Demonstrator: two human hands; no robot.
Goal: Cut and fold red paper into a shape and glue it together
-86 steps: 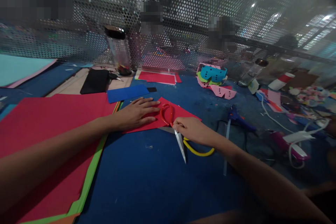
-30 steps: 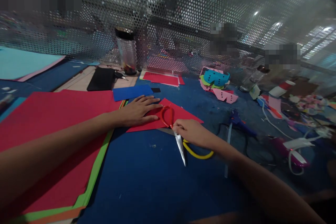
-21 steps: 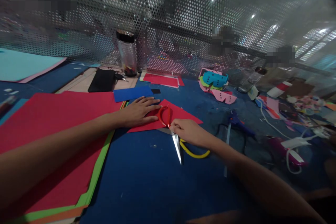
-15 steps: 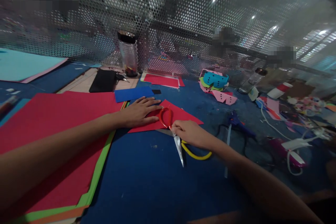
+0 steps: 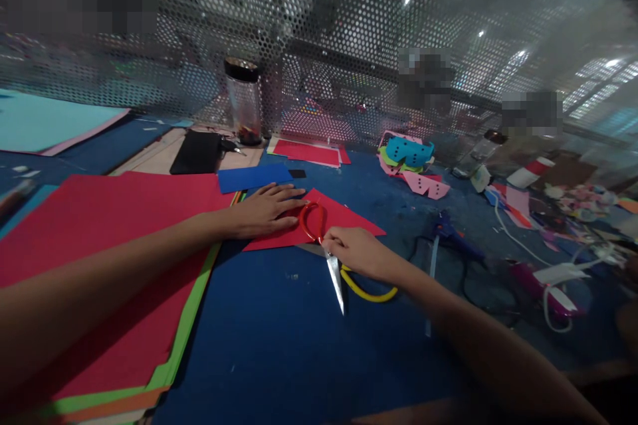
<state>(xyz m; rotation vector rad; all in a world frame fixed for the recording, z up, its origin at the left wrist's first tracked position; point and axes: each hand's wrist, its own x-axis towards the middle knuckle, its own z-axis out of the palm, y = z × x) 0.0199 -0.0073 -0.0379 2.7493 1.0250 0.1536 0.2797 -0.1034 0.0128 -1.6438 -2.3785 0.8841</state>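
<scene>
My left hand (image 5: 264, 211) lies flat, fingers spread, on a folded-looking red paper sheet (image 5: 343, 218). Its wrist crosses the edge of a large stack of coloured paper (image 5: 124, 232), red on top. My right hand (image 5: 356, 251) is closed around the middle of a pair of scissors (image 5: 335, 282), by the front edge of the red sheet. A red handle loop rests over the sheet and one blade points toward me. From under my right hand comes a yellow loop (image 5: 371, 296), seemingly the other handle. A greyish strip, perhaps the second blade, shows below the sheet's edge.
Blue card (image 5: 254, 178), a black phone-like slab (image 5: 196, 153), keys and a lidded jar (image 5: 244, 103) stand beyond my left hand. Cut paper masks (image 5: 409, 153) lie back right. A blue glue gun (image 5: 453, 236), cables and paper scraps are at right. Perforated metal mesh borders the back.
The scissors in my right hand have shifted slightly left, the blade tip and yellow loop with them. My left hand stays flat in almost the same place.
</scene>
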